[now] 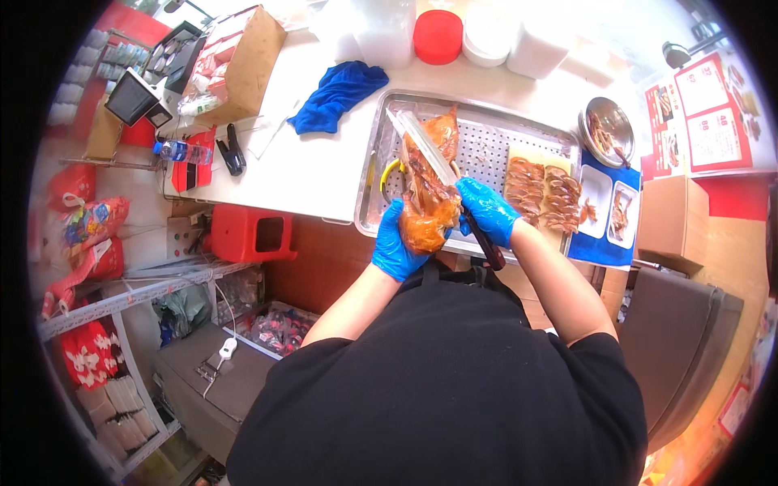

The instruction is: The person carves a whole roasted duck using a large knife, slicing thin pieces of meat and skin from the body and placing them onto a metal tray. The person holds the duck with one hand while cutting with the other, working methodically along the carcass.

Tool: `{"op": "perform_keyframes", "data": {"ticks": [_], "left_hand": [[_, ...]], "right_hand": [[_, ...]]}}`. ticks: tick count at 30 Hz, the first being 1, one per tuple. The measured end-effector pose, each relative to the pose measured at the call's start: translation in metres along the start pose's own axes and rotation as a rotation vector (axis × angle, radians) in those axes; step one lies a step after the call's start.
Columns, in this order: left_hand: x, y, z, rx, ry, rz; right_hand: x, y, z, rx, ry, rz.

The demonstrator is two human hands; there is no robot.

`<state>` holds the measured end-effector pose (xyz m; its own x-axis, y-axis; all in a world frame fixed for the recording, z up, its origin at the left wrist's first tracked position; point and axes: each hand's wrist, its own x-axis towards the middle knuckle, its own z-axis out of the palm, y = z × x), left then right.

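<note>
A glossy brown roast bird (429, 223), probably a duck, is held over the near edge of a perforated metal tray (484, 134). My left hand (396, 247), in a blue glove, is closed around its near left side. In my blue-gloved right hand (489, 212) is a long knife (425, 146). Its broad, shiny blade points away and leans left over the bird, and its dark handle sticks out below the palm. Left of the bird lies a yellow looped handle (387, 176). On a board at the tray's right rest two rows of sliced meat (525, 190).
A steel bowl (606, 130) with meat pieces and two white dishes (596, 190) stand right of the tray. Beyond it are a blue cloth (339, 95), a red-lidded tub (438, 37) and white containers. A stapler (232, 151) and bottle (182, 151) lie left.
</note>
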<state>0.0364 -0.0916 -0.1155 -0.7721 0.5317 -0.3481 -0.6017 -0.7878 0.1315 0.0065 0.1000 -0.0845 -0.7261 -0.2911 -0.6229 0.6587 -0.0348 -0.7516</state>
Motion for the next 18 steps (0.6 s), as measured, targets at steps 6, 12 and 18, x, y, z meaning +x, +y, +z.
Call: {"op": "perform_keyframes", "data": {"ticks": [6,12,18], "left_hand": [[0.0,0.036,0.019,0.164,-0.018,-0.157],[-0.019,0.058,0.04,0.225,-0.049,-0.294],[-0.029,0.054,0.044,0.322,0.035,-0.236]], "right_hand": [[0.01,-0.028,-0.024,-0.587,0.247,-0.24],[0.039,-0.024,-0.031,-1.005,0.238,-0.483],[0.011,-0.05,-0.028,-0.831,0.121,-0.155]]}}
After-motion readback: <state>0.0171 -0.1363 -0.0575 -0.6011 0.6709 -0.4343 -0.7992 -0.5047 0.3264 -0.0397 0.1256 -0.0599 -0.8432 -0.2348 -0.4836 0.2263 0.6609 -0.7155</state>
